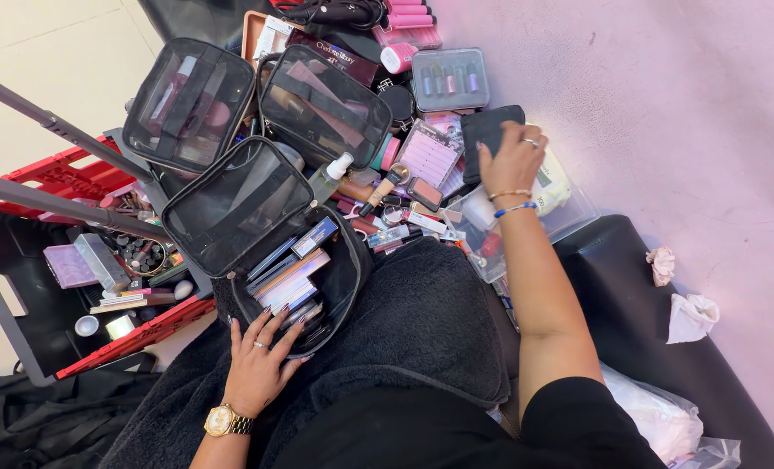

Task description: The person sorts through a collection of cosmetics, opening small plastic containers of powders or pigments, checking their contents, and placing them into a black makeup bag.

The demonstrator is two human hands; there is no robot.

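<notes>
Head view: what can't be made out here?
- Black pouch: right hand covers its lower part; whether it is gripped or only touched is unclear.
- Open black case: items under the left hand hidden.
- Two mesh-lidded cases: contents blurred by mesh.
- Top-edge pink items: cut off.

Bare forearms out of short black sleeves at five o'clock. On the left hand — a gold wristwatch, a ring, long dark nails. On the right hand at one o'clock — a silver ring, a gold bracelet, a blue bracelet.
</notes>
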